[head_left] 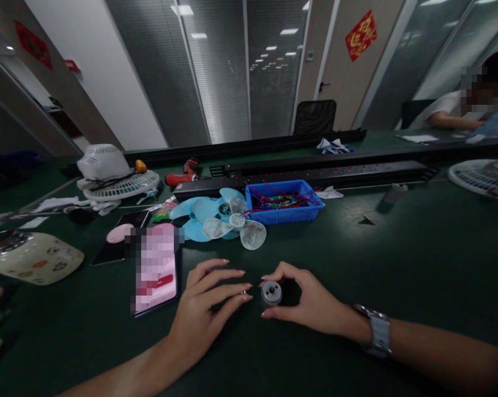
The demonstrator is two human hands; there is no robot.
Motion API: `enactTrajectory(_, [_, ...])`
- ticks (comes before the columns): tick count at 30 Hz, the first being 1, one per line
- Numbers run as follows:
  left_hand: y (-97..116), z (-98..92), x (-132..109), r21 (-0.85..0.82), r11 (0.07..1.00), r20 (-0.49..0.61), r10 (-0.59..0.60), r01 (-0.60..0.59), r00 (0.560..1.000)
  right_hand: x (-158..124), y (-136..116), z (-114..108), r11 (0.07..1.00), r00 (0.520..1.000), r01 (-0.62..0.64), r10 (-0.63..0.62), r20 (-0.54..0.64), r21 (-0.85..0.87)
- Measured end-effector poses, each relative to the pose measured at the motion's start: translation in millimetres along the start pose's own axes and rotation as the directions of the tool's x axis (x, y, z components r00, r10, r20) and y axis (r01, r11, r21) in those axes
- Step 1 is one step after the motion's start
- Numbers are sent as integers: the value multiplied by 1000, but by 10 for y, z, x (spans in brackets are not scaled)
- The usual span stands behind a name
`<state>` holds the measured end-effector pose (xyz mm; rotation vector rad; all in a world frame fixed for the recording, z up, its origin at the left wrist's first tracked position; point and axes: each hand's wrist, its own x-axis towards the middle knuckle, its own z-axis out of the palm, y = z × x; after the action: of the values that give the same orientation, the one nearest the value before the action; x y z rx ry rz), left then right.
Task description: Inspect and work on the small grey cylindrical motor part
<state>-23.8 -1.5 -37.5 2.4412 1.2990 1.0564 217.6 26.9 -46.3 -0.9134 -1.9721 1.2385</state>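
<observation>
Just right of centre, a small metal cylindrical motor (272, 294) stands upright on the dark green table, its round face with a central hole and smaller holes turned up. My right hand (310, 300) grips it from the right between thumb and fingers; a watch is on that wrist. To its left, my left hand (203, 303) hovers low with the upper fingers stretched out. Its thumb and a fingertip pinch a tiny shiny metal piece (244, 293), too small to name surely. Beyond both hands lie blue and whitish fan blades (236, 220).
A blue bin (288, 215) holds wires and circuit boards. A pink-screened phone (160, 270), a cream-coloured container (37, 256) and a white fan (120, 184) lie left. Behind are a red power drill (185, 175) and long black rails. Another cylinder (396, 193) stands right; a person sits far right.
</observation>
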Motion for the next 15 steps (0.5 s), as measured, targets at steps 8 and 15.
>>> enactTrajectory(8, [257,223,262,-247,969,-56,12,-26,998,17,-32,5,998,1000,17,-17,-3,-56])
enactTrajectory(15, [268,221,249,-320,947,-24,-7,-1,1000,11,-19,18,998,1000,23,-23,2,-51])
